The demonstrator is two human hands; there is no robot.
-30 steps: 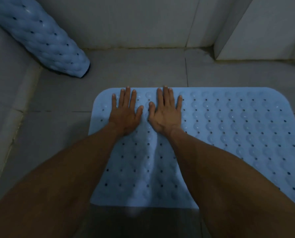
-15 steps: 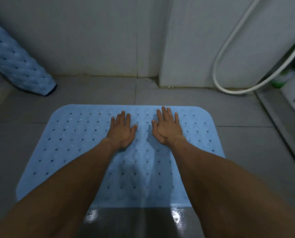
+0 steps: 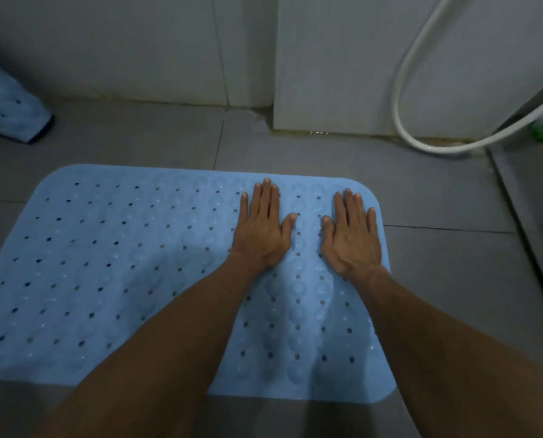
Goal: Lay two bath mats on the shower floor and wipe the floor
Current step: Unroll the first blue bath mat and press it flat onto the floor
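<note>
Pressing flat, fingers straight: left hand (image 3: 261,230), right hand (image 3: 352,237) on bath mat (image 3: 121,263) | rolled mat (image 3: 7,105) far-left | hose (image 3: 422,90) right

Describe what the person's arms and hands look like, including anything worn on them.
Both forearms are bare as far as the frame shows: no sleeves, no gloves. The left hand and right hand carry no visible rings, watch or bracelets at the wrists. Fingers are bare with short nails. The dim light hides finer marks.
</note>
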